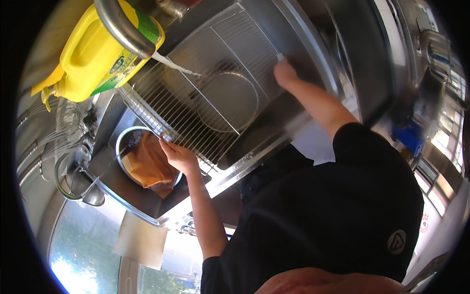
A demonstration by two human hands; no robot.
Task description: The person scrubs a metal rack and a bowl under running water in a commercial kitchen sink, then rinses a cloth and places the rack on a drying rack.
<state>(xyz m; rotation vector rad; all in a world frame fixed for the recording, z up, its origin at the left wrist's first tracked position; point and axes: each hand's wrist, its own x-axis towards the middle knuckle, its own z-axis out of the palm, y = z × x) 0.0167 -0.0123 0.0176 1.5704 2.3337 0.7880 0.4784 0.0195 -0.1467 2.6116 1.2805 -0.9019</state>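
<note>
A large wire rack point(205, 110) slants over a steel sink basin point(293, 40). My left hand point(180, 157) grips the rack's end above the divider between two basins. At the far side edge, my right hand point(285, 73) is closed around the rack; a small white thing point(280, 57) shows at its fingertips, too small to name. Water point(176, 66) streams from a curved metal faucet point(125, 31) onto or through the rack. Beneath the wires a round, thin-rimmed thing point(227, 103) shows at the basin's bottom, partly hidden.
A yellow jug with a pump point(88, 55) stands beside the faucet. The smaller basin holds a round container point(117, 147) with a brown cloth or sheet point(150, 161) in it. Several whisks point(66, 121) and a ladle point(93, 194) hang at the left, near a window point(84, 235).
</note>
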